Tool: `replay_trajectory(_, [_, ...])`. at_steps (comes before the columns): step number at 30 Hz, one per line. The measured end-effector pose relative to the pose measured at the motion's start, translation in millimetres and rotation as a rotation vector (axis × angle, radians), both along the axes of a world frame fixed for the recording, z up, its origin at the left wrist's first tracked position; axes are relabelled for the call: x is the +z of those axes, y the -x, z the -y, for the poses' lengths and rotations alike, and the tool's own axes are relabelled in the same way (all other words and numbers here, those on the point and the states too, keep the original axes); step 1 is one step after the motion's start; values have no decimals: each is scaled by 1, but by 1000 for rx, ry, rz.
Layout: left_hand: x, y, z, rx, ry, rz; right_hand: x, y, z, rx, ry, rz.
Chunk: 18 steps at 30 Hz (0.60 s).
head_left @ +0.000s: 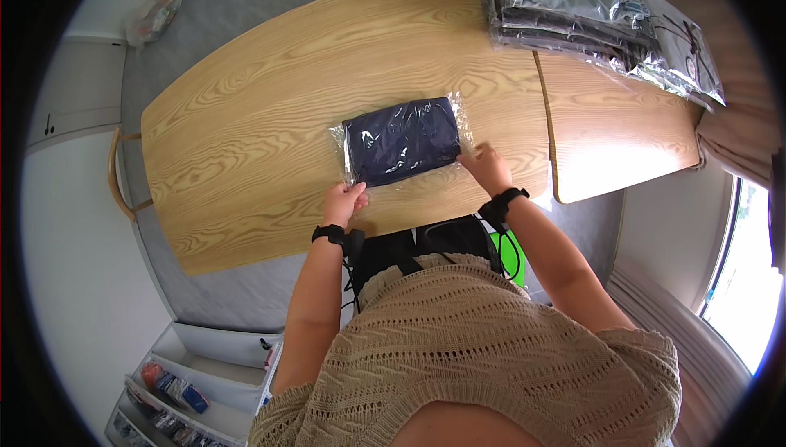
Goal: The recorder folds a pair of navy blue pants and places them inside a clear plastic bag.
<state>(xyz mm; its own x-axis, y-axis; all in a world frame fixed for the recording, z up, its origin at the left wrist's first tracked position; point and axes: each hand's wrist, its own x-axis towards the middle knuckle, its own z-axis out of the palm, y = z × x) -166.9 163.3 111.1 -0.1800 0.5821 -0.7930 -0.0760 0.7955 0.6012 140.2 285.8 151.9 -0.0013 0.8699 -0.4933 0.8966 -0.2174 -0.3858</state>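
Note:
A folded navy garment in a clear plastic bag (403, 142) lies flat on the wooden table (270, 95), close to the edge nearest me. My left hand (344, 201) pinches the bag's near left corner between thumb and fingers. At the near right corner, my right hand (486, 167) has its fingers closed on the bag's clear edge. Loose transparent film sticks out past the dark cloth on both short sides. Each of my wrists wears a black strap with a small device and a cable.
Several bagged garments (573, 13) are stacked at the far right, across the joint with a second table section (618, 136). A wooden chair (121, 173) stands at the left end. Behind me at lower left is a white shelf unit (221, 369) holding small packets.

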Motion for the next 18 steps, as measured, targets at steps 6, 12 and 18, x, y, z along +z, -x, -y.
replay_trajectory(6, [-2,-1,2,58,-5,21,20,71,0,583,-675,-207])
replay_trajectory(12, [-1,0,1,33,-23,7,-17,100,-13,812,-641,76])
replay_trajectory(18, [72,-59,-51,-341,-622,-1161,-29,82,-16,774,-598,63])
